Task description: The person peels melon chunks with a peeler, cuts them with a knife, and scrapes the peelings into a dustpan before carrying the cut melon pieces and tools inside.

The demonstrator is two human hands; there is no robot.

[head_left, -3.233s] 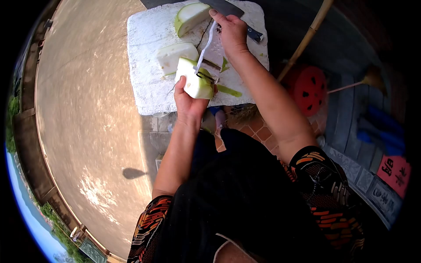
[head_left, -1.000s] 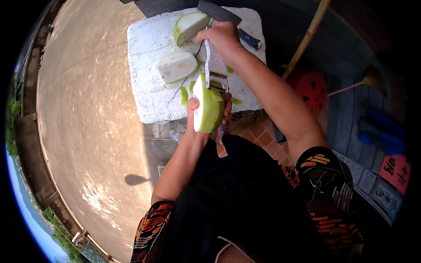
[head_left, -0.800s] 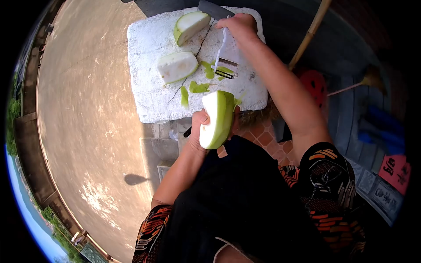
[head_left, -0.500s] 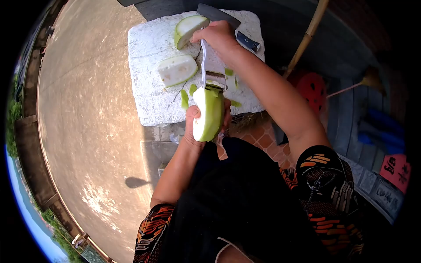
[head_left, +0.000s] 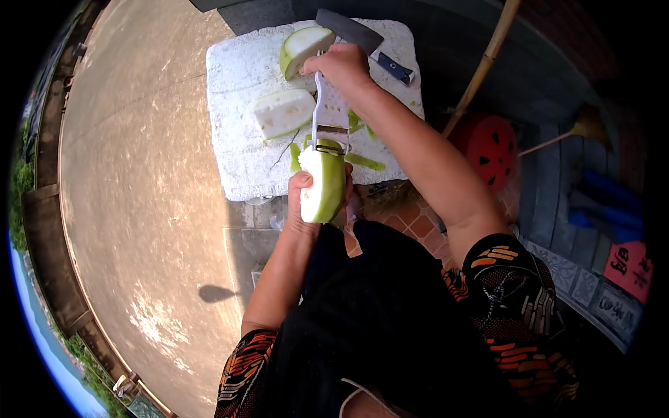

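Observation:
My left hand (head_left: 298, 200) is wrapped round a piece of pale green gourd (head_left: 329, 187), thumb on its white cut face, fingers mostly hidden behind it. A white-handled peeler (head_left: 320, 104) is gripped at its far end by my right hand (head_left: 341, 67). Its blade rests on the gourd's upper end. Beyond, on a rough white slab (head_left: 237, 150), lie two more gourd pieces: a white-faced one (head_left: 284, 113) and a green-skinned wedge (head_left: 305, 50) close to my right hand. Green peel strips (head_left: 366, 162) are scattered near the blade.
A cleaver (head_left: 350, 31) with a dark handle (head_left: 395, 69) lies at the slab's far right. A bamboo pole (head_left: 486, 63) leans beyond my right arm, near a red stool (head_left: 490, 150) with dark holes. Sunlit concrete (head_left: 146, 174) stretches to the left.
The gourd and my left hand have shifted slightly left. My right hand has moved slightly down with the peeler, its blade still at the gourd's top. Peel strips on the slab lie differently.

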